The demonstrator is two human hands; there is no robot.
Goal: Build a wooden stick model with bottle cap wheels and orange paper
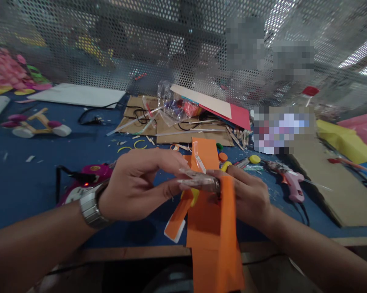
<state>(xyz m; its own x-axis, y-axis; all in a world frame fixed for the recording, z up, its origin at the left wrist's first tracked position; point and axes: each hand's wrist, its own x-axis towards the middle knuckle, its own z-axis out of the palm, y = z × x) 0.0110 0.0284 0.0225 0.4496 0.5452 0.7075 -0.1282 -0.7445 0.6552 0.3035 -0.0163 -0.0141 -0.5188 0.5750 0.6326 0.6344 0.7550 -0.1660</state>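
Observation:
My left hand (137, 183), with a metal watch at the wrist, has its thumb and index finger closed about the blade end of a pair of scissors (206, 182). The blades point left and look smeared with something pale. Around the scissors' handle end, partly showing yellow, my right hand (250, 191) is closed; its fingertips are mostly hidden. An orange strip (228, 228) hangs in front of that hand, blurred. Below both hands lies a long orange sheet (203, 224) that runs over the table's front edge. A shorter orange piece with a white end (174, 230) sticks out under my left hand.
A pink glue gun (293, 185) lies right, beside cardboard (338, 191). Left are a purple device with a red light (94, 175) and a small wheeled wooden frame (38, 126). Cardboard scraps, sticks and plastic wrap (169, 106) lie behind, before a perforated metal screen (125, 44).

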